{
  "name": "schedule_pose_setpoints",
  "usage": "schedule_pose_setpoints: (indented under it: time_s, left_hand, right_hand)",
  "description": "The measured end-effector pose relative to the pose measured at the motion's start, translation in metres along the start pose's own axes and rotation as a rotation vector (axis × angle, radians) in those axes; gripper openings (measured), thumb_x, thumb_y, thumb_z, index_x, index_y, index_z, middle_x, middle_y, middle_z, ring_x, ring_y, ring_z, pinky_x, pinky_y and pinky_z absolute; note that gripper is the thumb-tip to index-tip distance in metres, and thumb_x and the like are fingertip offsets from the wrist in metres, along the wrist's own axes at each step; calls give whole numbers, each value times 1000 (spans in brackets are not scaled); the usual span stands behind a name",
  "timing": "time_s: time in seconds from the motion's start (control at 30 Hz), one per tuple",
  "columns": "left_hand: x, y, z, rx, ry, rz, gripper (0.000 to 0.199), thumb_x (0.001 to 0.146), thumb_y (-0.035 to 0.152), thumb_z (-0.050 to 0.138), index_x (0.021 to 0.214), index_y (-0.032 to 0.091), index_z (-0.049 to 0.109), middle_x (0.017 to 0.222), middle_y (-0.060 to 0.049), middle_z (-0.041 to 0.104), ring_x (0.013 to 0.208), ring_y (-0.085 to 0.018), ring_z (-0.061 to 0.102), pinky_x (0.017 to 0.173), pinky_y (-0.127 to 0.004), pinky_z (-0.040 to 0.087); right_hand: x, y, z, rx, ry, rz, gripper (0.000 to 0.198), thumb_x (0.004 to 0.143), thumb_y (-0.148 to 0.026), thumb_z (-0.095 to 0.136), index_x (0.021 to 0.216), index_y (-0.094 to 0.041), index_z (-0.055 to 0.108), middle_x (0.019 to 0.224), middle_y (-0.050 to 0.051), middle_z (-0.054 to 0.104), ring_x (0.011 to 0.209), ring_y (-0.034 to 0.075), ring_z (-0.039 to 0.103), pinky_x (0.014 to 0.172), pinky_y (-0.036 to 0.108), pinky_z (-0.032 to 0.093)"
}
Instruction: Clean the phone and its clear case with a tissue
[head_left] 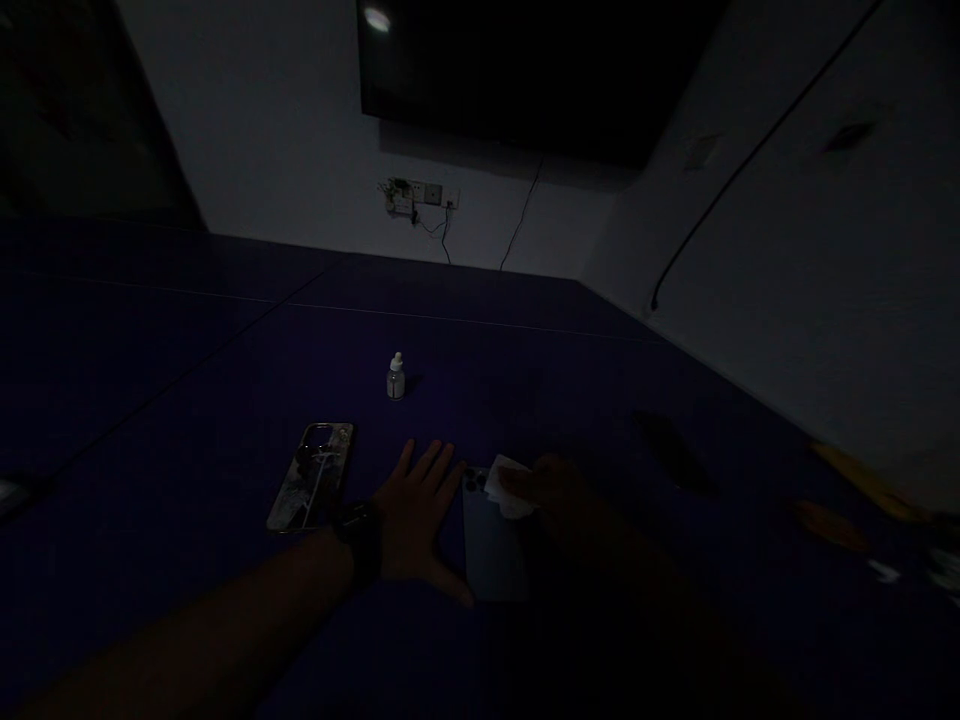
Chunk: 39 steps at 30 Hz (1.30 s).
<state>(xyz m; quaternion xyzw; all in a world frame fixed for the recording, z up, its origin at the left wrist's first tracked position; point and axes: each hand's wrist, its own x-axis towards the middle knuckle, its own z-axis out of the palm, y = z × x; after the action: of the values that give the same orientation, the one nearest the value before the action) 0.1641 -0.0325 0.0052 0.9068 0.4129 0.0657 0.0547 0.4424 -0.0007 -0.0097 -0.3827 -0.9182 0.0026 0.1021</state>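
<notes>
Wiping of the slim blue-grey smartphone (491,555) with its dark camera lenses appears to be in progress: the phone lies back-up on the dark purple surface (457,375), directly under and beside the grip, and the folded white tissue (514,506) is at its upper end, next to the lenses. The glossy, patterned phone case (311,485) is separate from the phone, to the left of the left hand; refitting it, if required, is not yet done. The dim light does not show which areas of the back are clean; the lower portion is outside the tissue's present position. The right hand (553,485) is closed, with the tissue pinched between its fingers and pressed, as far as can be judged, against the phone. The left hand (418,515) is flat, palm down, fingers spread, holding nothing; its index finger and thumb flank the phone's left edge, but actual contact cannot be confirmed. The small clear bottle with a white dropper cap (396,382) stands upright beyond the left hand, well apart from both grips.
</notes>
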Motion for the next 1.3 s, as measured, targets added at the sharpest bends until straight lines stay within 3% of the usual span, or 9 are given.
schedule_pose_setpoints:
  time_s: [0.1, 0.33, 0.53, 0.67, 0.77, 0.97, 1.17, 1.3]
  left_hand:
    - [0, -2, 1, -2, 7, 18, 130, 63, 99, 39, 155, 9, 24, 162, -26, 17, 150, -47, 14, 118, -67, 2]
    - [-1, 3, 1, 10, 15, -20, 131, 62, 100, 36, 154, 7, 25, 162, -27, 15, 150, -46, 12, 118, -65, 2]
    - [0, 1, 0, -5, -9, 6, 130, 62, 99, 38, 155, 9, 23, 162, -26, 16, 150, -46, 13, 118, -65, 3]
    - [-1, 3, 6, 12, 51, -24, 130, 61, 100, 38, 154, 9, 25, 162, -25, 17, 150, -46, 14, 119, -65, 0]
    - [-1, 4, 7, 19, 67, -27, 130, 61, 100, 38, 154, 9, 27, 162, -25, 19, 150, -45, 15, 119, -64, 0]
    - [0, 4, 5, 5, 44, -30, 131, 61, 101, 35, 154, 9, 25, 162, -25, 18, 151, -45, 15, 119, -64, 2]
    - [-1, 5, 7, 22, 52, -41, 131, 60, 101, 34, 154, 9, 28, 162, -25, 19, 151, -44, 15, 119, -63, 1]
    - [-1, 5, 7, 15, 51, -48, 131, 61, 101, 35, 154, 9, 27, 162, -25, 18, 151, -44, 15, 120, -62, 1]
  right_hand:
    - [2, -2, -5, 33, -24, -20, 54, 91, -14, 46, 142, -28, 54, 122, 11, 67, 99, 26, 56, 85, 42, 44]
    - [0, -2, -17, 62, -25, 39, 47, 91, -15, 45, 130, -30, 66, 108, 9, 68, 93, 23, 55, 84, 41, 41]
    - [0, -15, -22, 54, -58, -46, 48, 91, -15, 44, 133, -27, 64, 124, 9, 68, 99, 26, 55, 86, 44, 39]
    - [-6, -13, -27, 71, -111, -85, 44, 88, -16, 48, 123, -32, 70, 120, 7, 71, 103, 27, 55, 90, 46, 37]
    - [-8, -15, -30, 85, -137, -104, 48, 87, -16, 50, 128, -32, 66, 120, 7, 69, 106, 27, 55, 91, 47, 38]
    - [-9, -18, -40, 56, -156, -36, 48, 89, -14, 47, 128, -35, 66, 112, 8, 70, 95, 26, 57, 86, 45, 41]
    - [-13, -21, -40, 71, -151, -94, 57, 85, -12, 51, 138, -31, 58, 120, 9, 67, 103, 27, 55, 89, 45, 38]
    - [-14, -22, -44, 33, -126, -19, 48, 86, -11, 51, 127, -31, 67, 107, 9, 68, 93, 24, 57, 83, 40, 38]
